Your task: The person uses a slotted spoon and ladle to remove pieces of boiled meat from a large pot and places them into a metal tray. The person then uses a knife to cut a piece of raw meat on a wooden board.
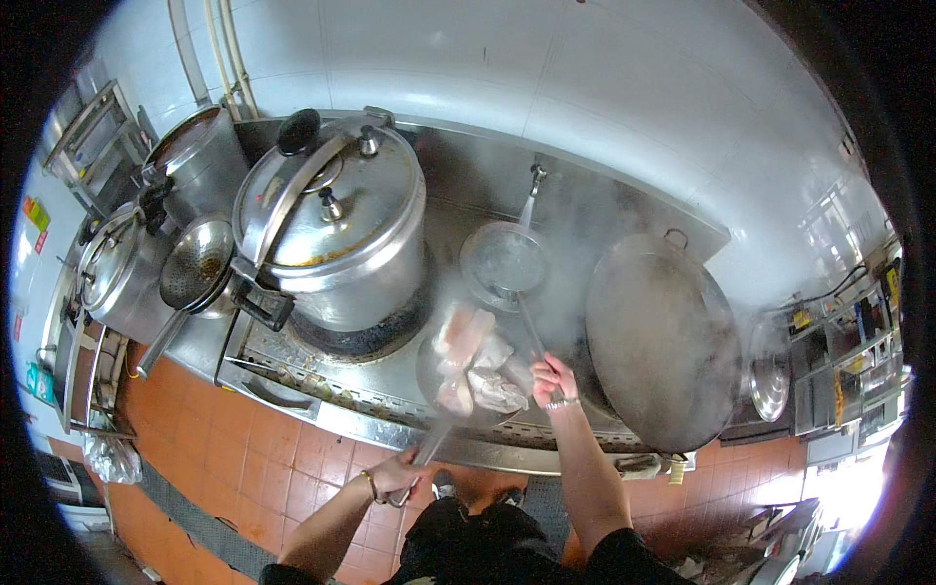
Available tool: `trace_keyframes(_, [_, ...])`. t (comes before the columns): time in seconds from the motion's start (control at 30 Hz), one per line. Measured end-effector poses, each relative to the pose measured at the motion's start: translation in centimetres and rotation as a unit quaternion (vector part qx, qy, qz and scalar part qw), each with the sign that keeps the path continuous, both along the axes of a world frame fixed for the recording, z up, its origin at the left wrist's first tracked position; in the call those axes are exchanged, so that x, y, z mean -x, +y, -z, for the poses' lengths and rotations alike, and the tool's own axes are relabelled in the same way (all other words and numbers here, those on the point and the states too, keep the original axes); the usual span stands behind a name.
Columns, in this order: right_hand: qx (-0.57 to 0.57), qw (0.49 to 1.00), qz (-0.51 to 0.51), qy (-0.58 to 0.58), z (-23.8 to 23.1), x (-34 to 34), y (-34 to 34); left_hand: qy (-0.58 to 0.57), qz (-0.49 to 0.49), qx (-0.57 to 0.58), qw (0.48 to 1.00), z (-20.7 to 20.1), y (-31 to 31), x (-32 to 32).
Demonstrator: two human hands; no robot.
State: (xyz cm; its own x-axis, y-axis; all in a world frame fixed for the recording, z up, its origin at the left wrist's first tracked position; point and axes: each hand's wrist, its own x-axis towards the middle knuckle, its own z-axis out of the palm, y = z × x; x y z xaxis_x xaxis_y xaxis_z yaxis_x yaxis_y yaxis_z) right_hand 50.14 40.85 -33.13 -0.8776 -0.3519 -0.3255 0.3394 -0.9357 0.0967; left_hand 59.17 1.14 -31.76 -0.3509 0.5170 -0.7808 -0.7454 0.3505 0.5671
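My left hand grips the long handle of a metal strainer ladle that holds several pale, steaming pieces of meat above the stove front. My right hand is closed around the thin handle of a second, round wire skimmer, which sits under a running water tap at the back of the steel stove. Steam rises around both tools.
A big steel pressure cooker stands on the left burner, with a perforated ladle and more steel pots further left. A large empty wok sits at the right. Orange floor tiles lie below; shelves stand at far right.
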Motion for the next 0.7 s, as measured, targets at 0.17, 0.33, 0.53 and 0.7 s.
trace_keyframes(0.17, [-0.093, 0.992, -0.049, 0.075, -7.6, -7.3, 2.3, 0.295, 0.217, 0.206, 0.907, 0.5, 1.6, 5.5])
trace_keyframes(0.33, [-0.484, 0.866, -0.109, -0.067, -14.9, -10.9, 1.2, 0.588, 0.146, 0.25, 0.756, 0.1, 12.3, 15.7])
trace_keyframes(0.53, [-0.49, 0.862, -0.111, -0.07, -18.4, -15.3, 1.4, 0.559, 0.079, 0.371, 0.737, 1.8, 22.3, 20.8])
trace_keyframes(0.7, [-0.52, 0.841, -0.148, -0.027, -19.7, -18.6, 2.0, 0.619, 0.103, 0.381, 0.679, 4.3, 22.2, 18.6])
